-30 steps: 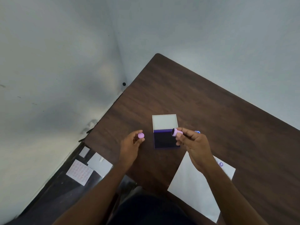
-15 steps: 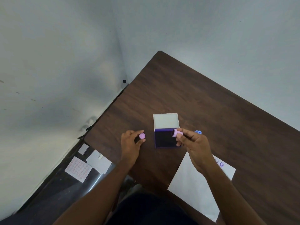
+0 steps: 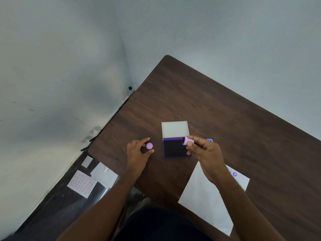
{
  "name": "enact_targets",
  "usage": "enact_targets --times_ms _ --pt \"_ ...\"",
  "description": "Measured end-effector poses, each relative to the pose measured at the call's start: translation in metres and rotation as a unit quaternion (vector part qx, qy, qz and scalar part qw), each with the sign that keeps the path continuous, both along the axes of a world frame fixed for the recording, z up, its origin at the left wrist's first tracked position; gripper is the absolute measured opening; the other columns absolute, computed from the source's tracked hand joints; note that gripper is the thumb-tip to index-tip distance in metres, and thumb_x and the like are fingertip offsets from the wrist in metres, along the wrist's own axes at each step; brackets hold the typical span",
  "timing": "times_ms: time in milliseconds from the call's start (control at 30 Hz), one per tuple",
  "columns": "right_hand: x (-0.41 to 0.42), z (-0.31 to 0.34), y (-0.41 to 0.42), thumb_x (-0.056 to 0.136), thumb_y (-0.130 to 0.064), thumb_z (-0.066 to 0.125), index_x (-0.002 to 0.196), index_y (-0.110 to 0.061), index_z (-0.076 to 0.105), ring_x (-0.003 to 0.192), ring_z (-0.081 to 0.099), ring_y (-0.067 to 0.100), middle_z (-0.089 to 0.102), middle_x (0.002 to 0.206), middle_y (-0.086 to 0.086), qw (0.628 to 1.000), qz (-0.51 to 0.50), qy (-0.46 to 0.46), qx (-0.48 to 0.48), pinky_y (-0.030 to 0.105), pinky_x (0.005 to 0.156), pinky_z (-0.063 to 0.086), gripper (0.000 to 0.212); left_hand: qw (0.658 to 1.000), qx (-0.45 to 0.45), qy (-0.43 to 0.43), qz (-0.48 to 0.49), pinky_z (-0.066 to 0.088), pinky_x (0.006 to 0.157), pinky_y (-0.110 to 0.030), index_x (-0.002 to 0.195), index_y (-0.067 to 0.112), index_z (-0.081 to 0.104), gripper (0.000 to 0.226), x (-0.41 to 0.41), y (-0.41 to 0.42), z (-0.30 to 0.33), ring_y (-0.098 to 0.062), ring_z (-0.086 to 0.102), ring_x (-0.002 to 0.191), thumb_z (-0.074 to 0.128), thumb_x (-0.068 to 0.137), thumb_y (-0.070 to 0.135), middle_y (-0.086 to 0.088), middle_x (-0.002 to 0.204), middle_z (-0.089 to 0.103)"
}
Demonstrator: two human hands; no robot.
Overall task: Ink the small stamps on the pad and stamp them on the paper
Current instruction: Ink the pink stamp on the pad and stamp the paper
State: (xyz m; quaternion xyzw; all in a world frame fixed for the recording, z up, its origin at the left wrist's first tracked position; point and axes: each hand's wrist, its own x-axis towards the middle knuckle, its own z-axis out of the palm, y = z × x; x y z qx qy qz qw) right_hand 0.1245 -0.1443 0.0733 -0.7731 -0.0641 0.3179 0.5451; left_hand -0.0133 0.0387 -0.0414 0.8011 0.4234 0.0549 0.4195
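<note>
An ink pad [image 3: 173, 149] lies open mid-table, its dark pad toward me and its pale lid [image 3: 175, 129] folded back. My right hand [image 3: 206, 153] grips a small pink stamp [image 3: 187, 141] tilted sideways over the pad's right edge, its dark face pointing left. My left hand [image 3: 137, 153] rests left of the pad, with a round pink cap [image 3: 149, 146] between thumb and forefinger at the table surface. White paper [image 3: 205, 197] lies near right, with purple stamped marks [image 3: 234, 174] by its far corner. A blue stamp [image 3: 209, 140] peeks out behind my right hand.
The dark wooden table [image 3: 225, 110] stands in a corner between two pale walls; its left edge runs close to my left hand. On the floor at lower left lie a sticker sheet [image 3: 81, 183] and white cards [image 3: 104, 174].
My left hand has lowered the pink cap toward the table and spread its fingers a little. My right hand with the pink stamp has barely moved. The view has shifted slightly.
</note>
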Motion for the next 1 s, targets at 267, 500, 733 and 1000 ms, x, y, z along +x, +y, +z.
enact_targets --times_ms 267,500,733,1000 --pt "-0.002 0.003 -0.002 0.086 -0.018 0.063 0.116 -0.008 0.070 0.080 0.066 0.022 0.074 0.096 0.011 0.972 -0.075 0.156 0.161 0.031 0.079 0.059 0.033 0.989 -0.108 -0.102 0.020 0.056 0.085 -0.024 0.106 0.036 0.069 0.023 0.002 0.000 0.050 -0.001 0.065 0.092 0.072 0.084 0.031 0.018 0.100 0.070" --pt "-0.003 0.001 -0.003 0.094 -0.010 0.057 0.118 -0.001 0.067 0.090 0.065 0.024 0.071 0.102 0.016 0.907 -0.111 0.289 0.286 0.032 0.080 0.058 0.028 0.967 -0.130 -0.199 -0.091 0.057 0.080 -0.022 0.114 0.020 0.069 0.032 0.044 -0.022 0.113 -0.012 0.067 0.091 0.073 0.082 0.021 0.005 0.100 0.070" --pt "-0.001 0.005 -0.007 0.094 -0.013 0.056 0.120 -0.003 0.067 0.090 0.066 0.018 0.068 0.106 0.015 0.864 -0.098 0.349 0.349 0.034 0.087 0.056 0.030 0.967 -0.090 -0.153 -0.181 0.051 0.094 -0.022 0.119 0.019 0.066 0.059 0.067 -0.036 0.133 -0.009 0.062 0.105 0.072 0.069 0.048 0.003 0.118 0.066" --pt "-0.004 0.007 -0.012 0.096 -0.014 0.048 0.130 0.000 0.058 0.101 0.064 0.025 0.060 0.123 0.020 0.816 -0.073 0.417 0.393 0.042 0.095 0.051 0.038 0.960 -0.048 -0.201 -0.187 0.037 0.080 0.005 0.103 0.036 0.060 0.043 0.067 -0.047 0.147 0.015 0.058 0.089 0.069 0.065 0.054 0.031 0.099 0.053"
